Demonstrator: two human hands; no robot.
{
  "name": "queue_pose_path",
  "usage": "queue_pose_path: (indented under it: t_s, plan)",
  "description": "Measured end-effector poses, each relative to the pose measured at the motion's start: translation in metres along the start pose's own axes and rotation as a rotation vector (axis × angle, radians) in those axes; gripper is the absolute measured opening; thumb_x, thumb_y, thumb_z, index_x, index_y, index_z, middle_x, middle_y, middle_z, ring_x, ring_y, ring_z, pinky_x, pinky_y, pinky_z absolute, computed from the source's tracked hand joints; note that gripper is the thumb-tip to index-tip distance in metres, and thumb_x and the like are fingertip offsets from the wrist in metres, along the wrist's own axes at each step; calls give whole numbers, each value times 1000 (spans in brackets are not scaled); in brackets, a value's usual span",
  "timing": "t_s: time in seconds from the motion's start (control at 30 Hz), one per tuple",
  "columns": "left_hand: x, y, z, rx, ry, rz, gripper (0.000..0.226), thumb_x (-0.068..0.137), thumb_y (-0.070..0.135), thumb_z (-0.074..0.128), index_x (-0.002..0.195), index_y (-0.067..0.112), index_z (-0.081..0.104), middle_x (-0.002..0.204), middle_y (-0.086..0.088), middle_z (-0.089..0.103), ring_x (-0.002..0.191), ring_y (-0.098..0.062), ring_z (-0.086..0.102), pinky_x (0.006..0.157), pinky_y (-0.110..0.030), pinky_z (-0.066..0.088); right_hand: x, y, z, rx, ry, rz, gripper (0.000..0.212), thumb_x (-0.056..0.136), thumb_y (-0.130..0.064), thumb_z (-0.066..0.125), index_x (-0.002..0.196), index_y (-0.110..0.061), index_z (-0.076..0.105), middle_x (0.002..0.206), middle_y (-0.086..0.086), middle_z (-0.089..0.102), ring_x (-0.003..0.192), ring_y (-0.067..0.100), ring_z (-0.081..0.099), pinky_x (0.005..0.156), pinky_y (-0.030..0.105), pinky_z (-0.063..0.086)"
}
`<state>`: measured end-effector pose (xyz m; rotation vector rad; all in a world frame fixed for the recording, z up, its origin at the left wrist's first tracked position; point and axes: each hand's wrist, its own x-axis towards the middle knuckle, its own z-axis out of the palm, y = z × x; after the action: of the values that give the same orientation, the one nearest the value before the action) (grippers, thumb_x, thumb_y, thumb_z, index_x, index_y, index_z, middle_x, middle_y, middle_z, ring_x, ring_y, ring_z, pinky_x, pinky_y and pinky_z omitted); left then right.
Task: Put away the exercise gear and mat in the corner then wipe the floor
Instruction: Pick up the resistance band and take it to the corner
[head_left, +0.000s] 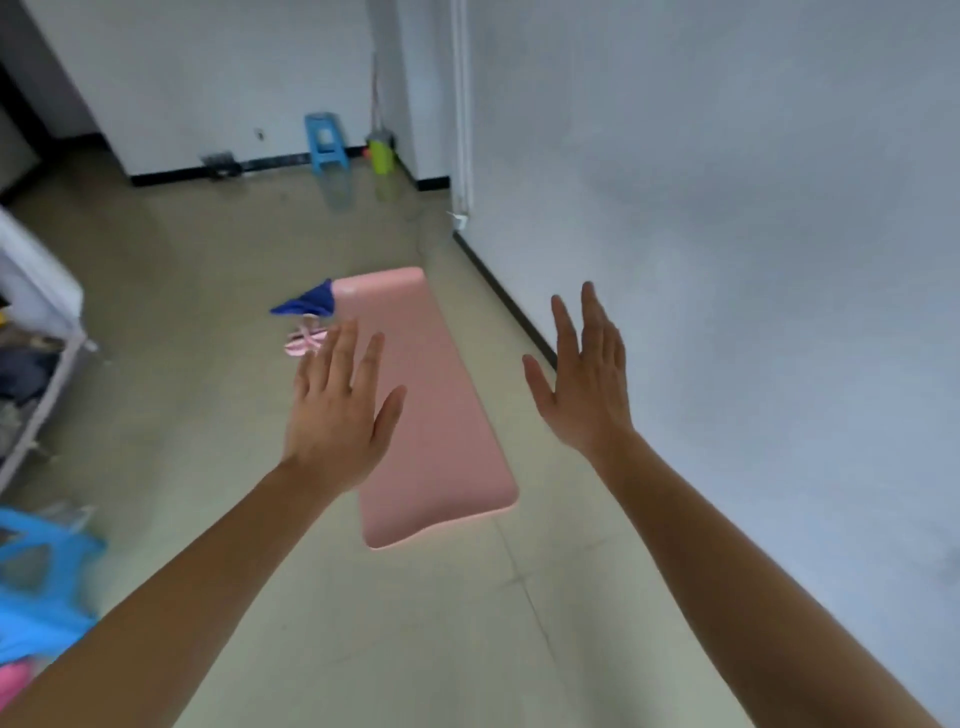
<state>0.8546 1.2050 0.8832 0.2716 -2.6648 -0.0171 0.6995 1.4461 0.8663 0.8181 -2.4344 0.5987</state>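
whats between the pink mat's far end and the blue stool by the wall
Only bare floor in the head view, between mat and stool.

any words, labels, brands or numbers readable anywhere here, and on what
None can be read.
The pink mat shows no print.
The blue stool and the green container by the far wall are too small and blurred to show any label.

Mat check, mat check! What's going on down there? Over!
Left hand and right hand open, empty, above the mat. Mat unrolled flat on floor. Blue cloth and pink gear beside its far left corner.
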Motion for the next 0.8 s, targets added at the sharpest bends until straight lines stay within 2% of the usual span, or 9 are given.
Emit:
queue_pose_path:
  t_s: [0.17,0.37,0.57,0.67,0.8]
  plan:
    - [26,-109,6,35,-19,-89,66,99,48,29,151,8,30,159,-21,22,143,-43,26,113,-58,27,50,-74,76,14,-114,-130,69,102,-51,38,158,-16,18,166,19,3,152,37,15,121,54,21]
    - [81,-211,65,5,-76,-241,66,98,49,29,150,8,30,159,-19,22,144,-41,27,112,-58,29,142,-95,187,15,-179,-159,72,100,-52,36,159,-16,15,166,19,0,152,37,13,122,54,20]
    - [165,-319,109,86,-176,-354,71,97,55,18,152,11,25,161,-17,17,147,-37,22,115,-56,27,277,-137,316,96,-276,-109,72,100,-49,43,158,-12,21,164,23,8,148,43,21,118,57,25]
    - [216,-375,106,140,-162,-353,67,98,51,26,150,9,30,159,-19,24,143,-39,29,111,-57,32,343,-175,363,128,-304,-157,72,96,-48,43,155,-10,28,162,25,18,144,45,29,114,58,30]
    - [259,-450,115,159,-106,-400,65,98,47,33,150,8,31,158,-20,26,142,-39,30,111,-56,31,409,-229,427,171,-343,-230,73,93,-47,44,153,-10,30,159,27,25,139,46,37,109,57,36]
